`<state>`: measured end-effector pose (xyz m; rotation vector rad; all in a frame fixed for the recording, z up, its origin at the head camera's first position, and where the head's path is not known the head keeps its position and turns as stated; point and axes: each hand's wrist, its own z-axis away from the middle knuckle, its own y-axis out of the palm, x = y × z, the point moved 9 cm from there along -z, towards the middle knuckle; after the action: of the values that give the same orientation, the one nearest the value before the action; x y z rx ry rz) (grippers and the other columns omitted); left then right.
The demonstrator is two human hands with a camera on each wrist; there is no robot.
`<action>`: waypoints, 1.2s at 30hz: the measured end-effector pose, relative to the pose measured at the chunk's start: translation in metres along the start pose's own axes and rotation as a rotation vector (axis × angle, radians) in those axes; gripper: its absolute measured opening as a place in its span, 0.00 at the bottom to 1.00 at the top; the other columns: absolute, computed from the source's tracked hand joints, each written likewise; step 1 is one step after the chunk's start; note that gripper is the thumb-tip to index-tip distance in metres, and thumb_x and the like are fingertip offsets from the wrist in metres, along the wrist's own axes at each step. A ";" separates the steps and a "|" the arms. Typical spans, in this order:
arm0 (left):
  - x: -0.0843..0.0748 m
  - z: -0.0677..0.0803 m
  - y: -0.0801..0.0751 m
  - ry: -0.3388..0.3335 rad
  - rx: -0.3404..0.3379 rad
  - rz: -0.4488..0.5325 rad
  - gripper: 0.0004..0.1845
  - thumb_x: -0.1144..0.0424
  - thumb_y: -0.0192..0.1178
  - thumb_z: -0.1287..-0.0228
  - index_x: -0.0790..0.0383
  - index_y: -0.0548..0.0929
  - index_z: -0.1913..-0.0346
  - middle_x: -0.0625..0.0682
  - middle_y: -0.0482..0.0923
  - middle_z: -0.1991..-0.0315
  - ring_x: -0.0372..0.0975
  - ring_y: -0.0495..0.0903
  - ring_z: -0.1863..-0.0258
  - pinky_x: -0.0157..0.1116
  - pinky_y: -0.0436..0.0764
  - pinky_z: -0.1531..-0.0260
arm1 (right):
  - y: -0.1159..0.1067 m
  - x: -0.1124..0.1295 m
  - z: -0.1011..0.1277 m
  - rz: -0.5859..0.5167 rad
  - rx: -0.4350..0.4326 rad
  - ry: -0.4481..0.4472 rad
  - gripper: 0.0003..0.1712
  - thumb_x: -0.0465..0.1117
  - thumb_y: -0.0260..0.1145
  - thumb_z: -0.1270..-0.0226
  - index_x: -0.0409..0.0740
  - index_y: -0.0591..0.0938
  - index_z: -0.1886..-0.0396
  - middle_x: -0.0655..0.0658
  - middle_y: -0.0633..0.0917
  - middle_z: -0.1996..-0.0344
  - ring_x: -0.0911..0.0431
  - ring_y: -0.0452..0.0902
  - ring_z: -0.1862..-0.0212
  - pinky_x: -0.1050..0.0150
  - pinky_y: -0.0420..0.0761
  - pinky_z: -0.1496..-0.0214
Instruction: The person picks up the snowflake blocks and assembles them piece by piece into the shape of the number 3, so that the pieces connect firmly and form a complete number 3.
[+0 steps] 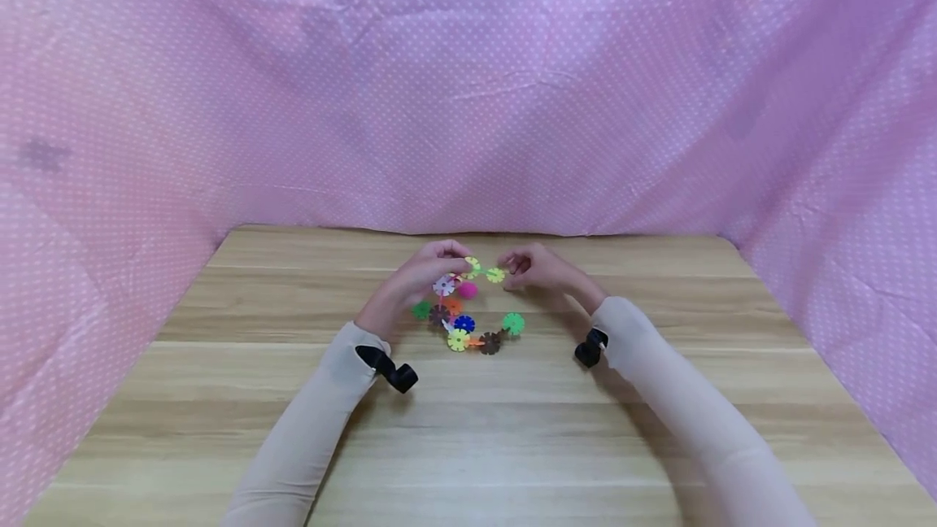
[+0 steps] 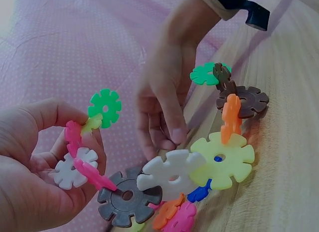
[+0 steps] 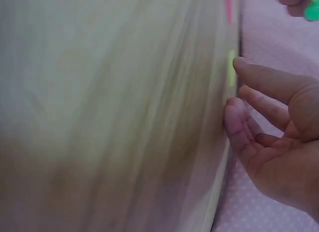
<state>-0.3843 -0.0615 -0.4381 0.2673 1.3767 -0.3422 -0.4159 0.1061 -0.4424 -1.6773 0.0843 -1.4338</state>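
My left hand (image 1: 437,263) pinches a yellow notched disc (image 2: 91,124) at one end of a chain of snowflake discs. A green disc (image 2: 105,108) slots into that yellow one and sticks out past the fingertips. From there the chain runs down through a pink disc, a white disc (image 2: 77,168) and a dark brown disc (image 2: 127,196). Close by, my right hand (image 1: 540,268) hovers with fingers slightly bent and parted, nothing held between them. Another yellow disc (image 3: 231,68) lies right at its fingertips.
More joined discs curve over the wooden table (image 1: 468,446), among them blue (image 1: 464,323), yellow (image 1: 458,340), brown (image 1: 490,343) and a green disc (image 1: 514,324) at the right end. A pink dotted cloth (image 1: 468,104) hangs behind the table's far edge.
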 end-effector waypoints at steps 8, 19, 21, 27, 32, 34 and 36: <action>-0.001 0.000 0.001 0.003 -0.001 0.003 0.07 0.69 0.61 0.34 0.59 0.79 0.55 0.47 0.78 0.59 0.41 0.76 0.53 0.40 0.75 0.44 | 0.004 -0.003 -0.013 0.047 0.038 0.027 0.30 0.33 0.75 0.39 0.33 0.79 0.37 0.44 0.78 0.70 0.58 0.68 0.68 0.70 0.70 0.68; 0.000 0.001 0.000 -0.015 -0.009 -0.005 0.08 0.69 0.61 0.33 0.60 0.80 0.53 0.47 0.79 0.58 0.42 0.77 0.51 0.44 0.73 0.38 | 0.007 0.004 -0.016 0.059 0.066 -0.029 0.19 0.31 0.74 0.39 0.34 0.86 0.47 0.36 0.88 0.57 0.57 0.73 0.63 0.69 0.74 0.61; 0.000 0.001 0.000 -0.013 -0.008 -0.005 0.08 0.69 0.61 0.33 0.60 0.79 0.53 0.47 0.78 0.57 0.42 0.76 0.51 0.43 0.74 0.39 | 0.007 0.004 -0.015 0.048 0.063 -0.027 0.17 0.30 0.74 0.39 0.33 0.86 0.49 0.36 0.88 0.56 0.57 0.73 0.63 0.70 0.74 0.61; 0.000 -0.001 0.002 -0.013 -0.003 -0.008 0.08 0.69 0.60 0.32 0.61 0.79 0.52 0.47 0.78 0.58 0.41 0.76 0.53 0.37 0.76 0.47 | 0.006 0.000 -0.013 0.022 0.044 -0.019 0.16 0.29 0.75 0.41 0.32 0.86 0.52 0.38 0.84 0.68 0.58 0.71 0.67 0.72 0.71 0.66; 0.000 -0.002 0.001 -0.005 -0.005 -0.008 0.08 0.69 0.60 0.32 0.61 0.79 0.52 0.47 0.78 0.58 0.43 0.77 0.51 0.39 0.76 0.43 | 0.003 0.000 -0.011 -0.004 0.026 0.003 0.15 0.28 0.76 0.44 0.31 0.85 0.56 0.43 0.81 0.71 0.58 0.72 0.67 0.71 0.73 0.65; 0.001 -0.002 0.000 -0.007 -0.012 -0.009 0.08 0.69 0.61 0.32 0.61 0.79 0.52 0.47 0.79 0.58 0.44 0.77 0.49 0.41 0.75 0.41 | 0.002 -0.002 -0.009 -0.036 0.020 0.028 0.15 0.27 0.76 0.43 0.32 0.84 0.57 0.43 0.82 0.70 0.58 0.73 0.67 0.70 0.75 0.66; 0.002 -0.002 0.000 -0.004 -0.016 -0.009 0.08 0.70 0.61 0.32 0.61 0.79 0.52 0.47 0.79 0.58 0.44 0.77 0.49 0.41 0.76 0.41 | 0.001 -0.005 -0.006 -0.077 0.012 0.059 0.13 0.27 0.74 0.41 0.31 0.82 0.57 0.42 0.83 0.69 0.58 0.76 0.68 0.69 0.79 0.67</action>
<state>-0.3861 -0.0609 -0.4401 0.2471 1.3760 -0.3386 -0.4215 0.1048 -0.4472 -1.6447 0.0447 -1.5381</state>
